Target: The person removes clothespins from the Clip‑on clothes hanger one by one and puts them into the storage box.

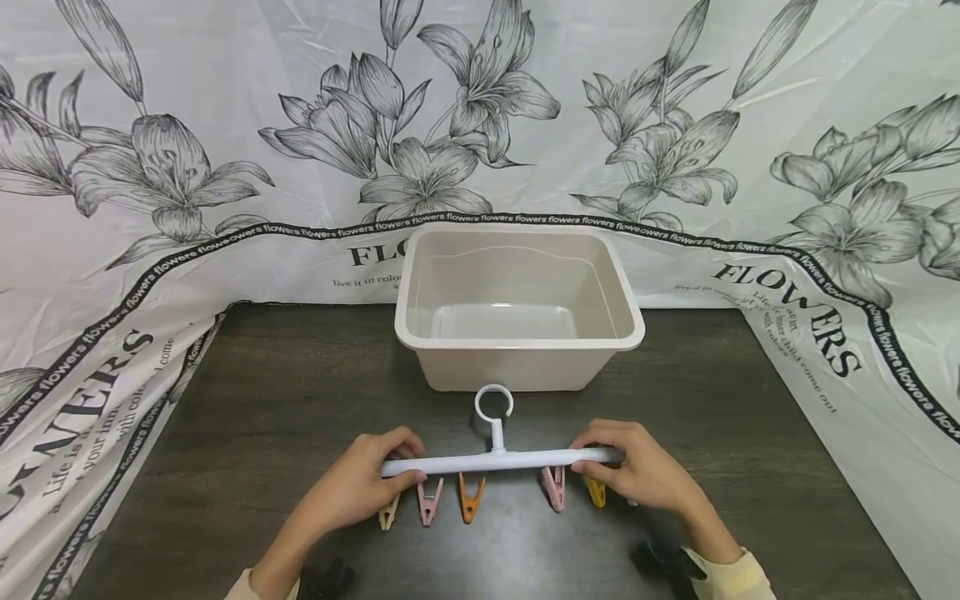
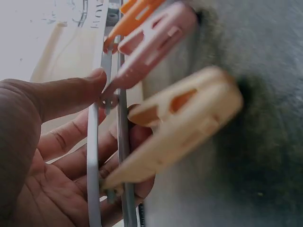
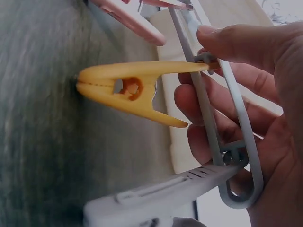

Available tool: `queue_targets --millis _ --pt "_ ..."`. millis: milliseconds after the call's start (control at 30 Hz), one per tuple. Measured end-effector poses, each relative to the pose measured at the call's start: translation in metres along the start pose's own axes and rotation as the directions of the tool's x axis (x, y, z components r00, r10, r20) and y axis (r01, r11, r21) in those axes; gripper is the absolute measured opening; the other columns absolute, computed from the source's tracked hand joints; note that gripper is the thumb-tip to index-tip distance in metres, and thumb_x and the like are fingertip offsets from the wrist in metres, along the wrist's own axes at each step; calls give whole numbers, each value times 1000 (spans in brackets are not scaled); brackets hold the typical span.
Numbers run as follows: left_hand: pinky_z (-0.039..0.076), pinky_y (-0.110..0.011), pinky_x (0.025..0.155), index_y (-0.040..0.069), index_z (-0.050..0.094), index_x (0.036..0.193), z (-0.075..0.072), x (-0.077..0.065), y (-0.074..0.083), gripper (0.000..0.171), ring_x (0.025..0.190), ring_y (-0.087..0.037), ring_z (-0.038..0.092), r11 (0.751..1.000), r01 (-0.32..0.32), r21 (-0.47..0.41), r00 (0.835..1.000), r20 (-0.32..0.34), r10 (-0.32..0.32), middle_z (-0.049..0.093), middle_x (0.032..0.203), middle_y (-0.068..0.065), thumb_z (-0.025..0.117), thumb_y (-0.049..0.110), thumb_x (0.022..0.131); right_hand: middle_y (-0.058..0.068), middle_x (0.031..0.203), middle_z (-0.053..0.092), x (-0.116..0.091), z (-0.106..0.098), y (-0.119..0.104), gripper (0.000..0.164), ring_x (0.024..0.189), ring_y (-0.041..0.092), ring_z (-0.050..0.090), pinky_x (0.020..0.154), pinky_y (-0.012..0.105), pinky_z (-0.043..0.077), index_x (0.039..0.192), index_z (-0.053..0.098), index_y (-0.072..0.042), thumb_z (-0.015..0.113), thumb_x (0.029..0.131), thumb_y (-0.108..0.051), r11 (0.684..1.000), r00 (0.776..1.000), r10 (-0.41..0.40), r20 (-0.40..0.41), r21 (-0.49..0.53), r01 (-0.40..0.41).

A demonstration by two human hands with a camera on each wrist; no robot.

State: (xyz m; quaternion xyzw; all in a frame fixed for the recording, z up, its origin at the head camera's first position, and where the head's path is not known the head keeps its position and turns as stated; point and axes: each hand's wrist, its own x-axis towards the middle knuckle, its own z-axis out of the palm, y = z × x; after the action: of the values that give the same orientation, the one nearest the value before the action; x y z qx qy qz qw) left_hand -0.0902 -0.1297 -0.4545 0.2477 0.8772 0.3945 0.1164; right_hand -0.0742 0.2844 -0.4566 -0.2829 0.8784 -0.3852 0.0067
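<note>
Between both hands a light grey clip hanger (image 1: 480, 461) is held level, its round hook (image 1: 493, 404) pointing up toward the basin. My left hand (image 1: 369, 475) grips its left end, thumb on the near side and fingers behind. The right end is gripped the same way by my right hand (image 1: 633, 462). From the bar hang a cream clothespin (image 2: 175, 125), a pink clothespin (image 2: 156, 45) and an orange clothespin (image 1: 469, 498) on the left. On the right hang another pink clothespin (image 1: 553, 488), a yellow clothespin (image 3: 128, 90) and a whitish clothespin (image 3: 156, 194), mostly hidden by the hand in the head view.
A beige plastic basin (image 1: 517, 367) stands on the dark wooden table (image 1: 300, 375), just beyond the hanger. A white cloth printed with flowers (image 1: 465, 100) hangs behind the table and along both sides.
</note>
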Motion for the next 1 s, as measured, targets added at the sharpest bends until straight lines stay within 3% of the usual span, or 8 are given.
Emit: queue_targets --millis 233,533,667,833,1000 --pt "54 -24 74 26 73 108 -5 -3 11 17 83 -1 65 997 -23 -71 999 23 25 72 93 13 77 32 93 -15 102 69 1 -5 -14 25 84 3 64 72 22 52 104 72 -30 84 87 -16 996 994 -93 -59 -20 91" --pt "55 -24 71 26 72 113 -6 -1 21 20 74 -2 67 987 -97 -127 995 6 99 72 95 13 77 28 94 -16 101 69 12 -12 -33 38 85 0 64 75 14 49 102 74 -30 90 77 -6 972 963 -225 -146 -101 212" --pt "55 -23 68 26 73 115 -10 0 29 22 70 -1 63 984 -149 -95 989 -24 148 70 95 14 77 29 94 -11 102 70 16 -19 -41 39 86 2 65 75 15 49 102 75 -25 91 74 -3 955 940 -290 -177 -115 273" --pt "53 -22 70 21 75 117 -18 4 40 24 77 1 59 973 -229 -4 970 -79 228 71 97 15 76 28 94 -4 103 71 22 -31 -48 42 86 5 65 76 15 50 103 76 -20 90 71 2 930 908 -363 -208 -146 338" --pt "51 -20 65 20 76 115 -27 9 48 24 72 1 56 970 -241 25 965 -99 242 69 91 16 78 28 93 -3 104 71 27 -41 -56 42 87 5 66 74 15 50 104 76 -18 89 70 4 925 902 -376 -214 -153 349"
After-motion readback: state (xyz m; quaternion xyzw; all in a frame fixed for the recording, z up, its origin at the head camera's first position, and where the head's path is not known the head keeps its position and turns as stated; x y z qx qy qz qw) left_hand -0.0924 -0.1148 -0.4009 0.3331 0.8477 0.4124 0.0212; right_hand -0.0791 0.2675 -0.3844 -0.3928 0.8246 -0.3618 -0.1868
